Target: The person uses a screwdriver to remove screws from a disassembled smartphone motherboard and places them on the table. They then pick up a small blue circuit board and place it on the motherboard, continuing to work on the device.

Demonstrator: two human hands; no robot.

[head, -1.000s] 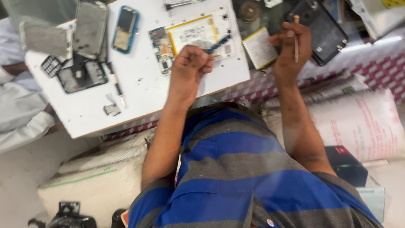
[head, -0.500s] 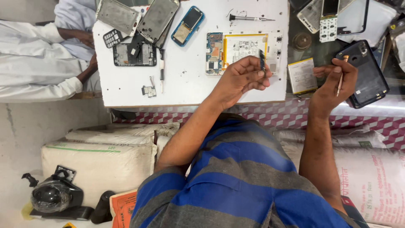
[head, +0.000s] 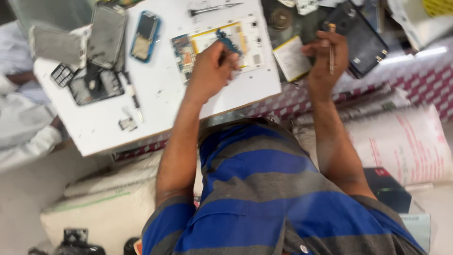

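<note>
Near the top centre of the frame the left hand (head: 210,71) is closed around a small blue tool (head: 230,41) over the opened phone (head: 217,47) on the white board (head: 155,101), while, right of it, the right hand (head: 325,56) pinches a thin stick-like tool (head: 331,49) upright near a dark phone (head: 361,35).

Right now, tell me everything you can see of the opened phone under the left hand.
The opened phone lies flat on the white board, back cover off. A yellow-edged pale panel fills its middle, with a circuit board strip of small orange and grey parts at its left end. The left hand rests over its lower edge, holding a blue tool against it. The picture is blurred; finer detail is unclear.
</note>
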